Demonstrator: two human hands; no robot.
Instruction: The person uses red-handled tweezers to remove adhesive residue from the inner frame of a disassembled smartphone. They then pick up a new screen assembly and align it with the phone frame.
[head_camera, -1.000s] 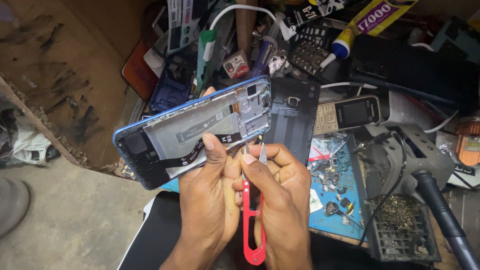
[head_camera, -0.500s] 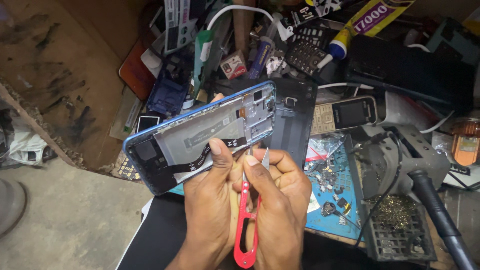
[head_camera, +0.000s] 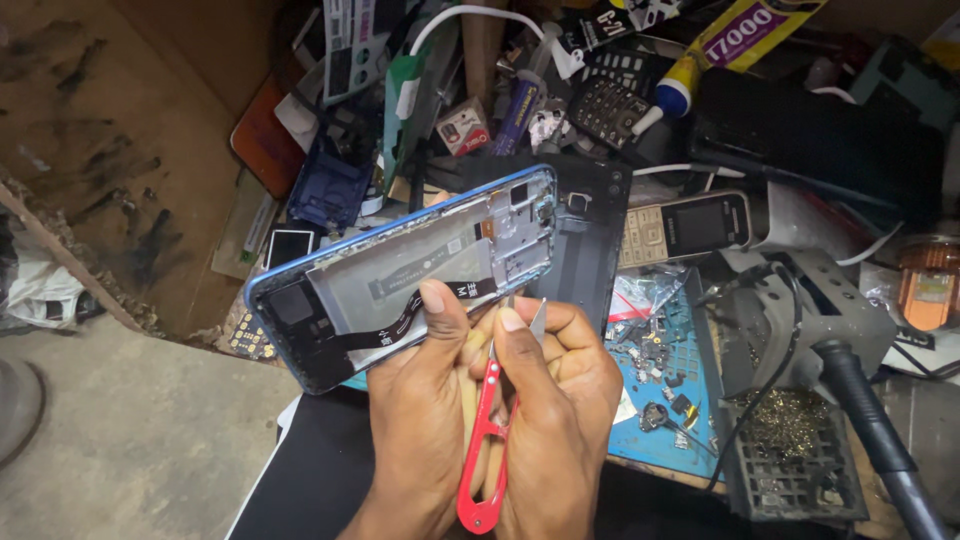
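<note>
While the left hand (head_camera: 425, 420) clamps the opened blue-framed smartphone body (head_camera: 400, 275) from below, thumb pressed on its black flex ribbon cable (head_camera: 390, 325), the phone sits tilted above the cluttered bench, its camera end pointing up and right. Compared with a second ago, the phone has swung lower and flatter, closer to the hands. Just beside its lower edge, the right hand (head_camera: 555, 400) is closed around red-handled metal snips (head_camera: 485, 450), blades pointing up at the frame, so the tool now meets the phone's edge. Behind the phone lies a dark back cover (head_camera: 590, 250); right of it a silver keypad handset (head_camera: 690, 228), a blue work mat (head_camera: 665, 390) strewn with small parts, and a grey soldering stand (head_camera: 800, 330).
</note>
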